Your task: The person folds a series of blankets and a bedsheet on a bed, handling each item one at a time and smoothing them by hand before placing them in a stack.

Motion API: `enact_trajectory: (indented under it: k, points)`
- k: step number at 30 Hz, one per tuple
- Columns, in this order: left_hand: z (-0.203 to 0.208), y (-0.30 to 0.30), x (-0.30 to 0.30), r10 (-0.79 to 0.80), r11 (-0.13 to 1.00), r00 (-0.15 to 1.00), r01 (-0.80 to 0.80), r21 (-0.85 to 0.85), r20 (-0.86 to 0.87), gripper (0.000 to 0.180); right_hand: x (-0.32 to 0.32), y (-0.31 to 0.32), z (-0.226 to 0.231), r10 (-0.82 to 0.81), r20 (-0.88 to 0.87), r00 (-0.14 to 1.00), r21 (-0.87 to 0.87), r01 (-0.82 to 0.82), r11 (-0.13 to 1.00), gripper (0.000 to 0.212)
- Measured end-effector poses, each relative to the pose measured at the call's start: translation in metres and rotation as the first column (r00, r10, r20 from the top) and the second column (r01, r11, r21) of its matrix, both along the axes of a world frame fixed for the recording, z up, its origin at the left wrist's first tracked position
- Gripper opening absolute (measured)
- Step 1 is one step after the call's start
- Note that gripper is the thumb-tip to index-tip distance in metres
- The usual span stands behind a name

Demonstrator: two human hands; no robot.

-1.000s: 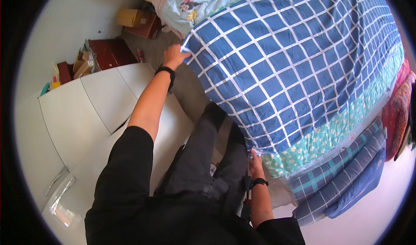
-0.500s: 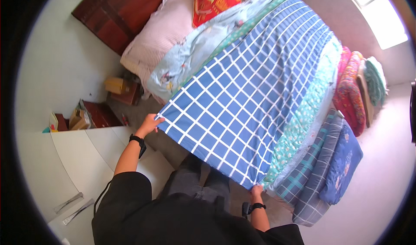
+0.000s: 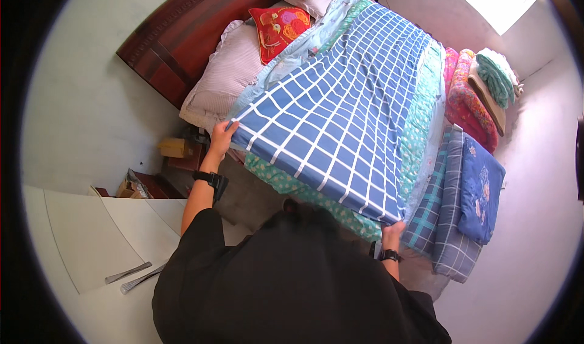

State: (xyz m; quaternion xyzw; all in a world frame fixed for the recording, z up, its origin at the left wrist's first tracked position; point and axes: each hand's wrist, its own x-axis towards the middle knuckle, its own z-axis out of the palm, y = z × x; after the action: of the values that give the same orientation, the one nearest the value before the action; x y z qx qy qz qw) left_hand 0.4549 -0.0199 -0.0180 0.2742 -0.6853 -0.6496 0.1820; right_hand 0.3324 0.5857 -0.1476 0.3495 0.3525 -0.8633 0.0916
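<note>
A blue bedsheet with a white grid (image 3: 340,113) is spread over the bed, its near edge stretched between my hands. My left hand (image 3: 222,138) grips its near left corner beside the pillow end. At the near right corner, my right hand (image 3: 392,229) is closed on the cloth. Beneath the sheet, a green dotted bedcover (image 3: 292,187) hangs down the near side and shows again along the right. A pale blue printed cloth (image 3: 258,87) lies under the sheet's left edge. Both wrists wear black bands.
The dark wooden headboard (image 3: 176,31), a striped pink pillow (image 3: 225,76) and a red cushion (image 3: 280,32) are at the left. Folded quilts (image 3: 480,186) are stacked to the right. A white cabinet (image 3: 79,234) stands at the lower left, near a small yellow box (image 3: 174,147).
Both hands have moved forward and up the view, carrying the sheet's near edge toward the bed. I lean in further, and the green bedcover now shows below that edge.
</note>
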Motion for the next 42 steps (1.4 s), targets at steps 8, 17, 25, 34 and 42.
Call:
enact_trajectory:
  k: [8,17,25,34,42]
  points:
    - [-0.037,-0.006,0.032,0.114,0.992,0.991,-0.117,0.047,0.071,0.027,0.023,-0.004,-0.013,-0.039,-0.035,0.999,0.017,0.040,0.999,0.056]
    - [0.002,0.020,-0.002,0.049,0.992,0.997,-0.041,0.119,-0.067,0.023,0.026,0.072,-0.029,0.349,-0.003,0.937,0.162,-0.344,0.925,0.016]
    - [0.008,0.005,0.051,0.085,0.995,0.995,-0.087,-0.054,-0.050,0.019,0.108,0.081,0.033,0.439,0.054,0.897,0.510,-0.403,0.760,0.014]
    - [-0.113,0.006,0.107,0.202,0.979,0.919,-0.182,-0.091,0.339,0.025,0.139,0.072,0.020,0.513,0.266,0.816,0.458,-0.575,0.678,0.017]
    - [-0.133,-0.006,0.110,0.186,0.982,0.919,-0.171,-0.073,0.347,0.025,0.112,0.075,0.027,0.605,0.423,0.674,0.456,-0.735,0.501,0.017]
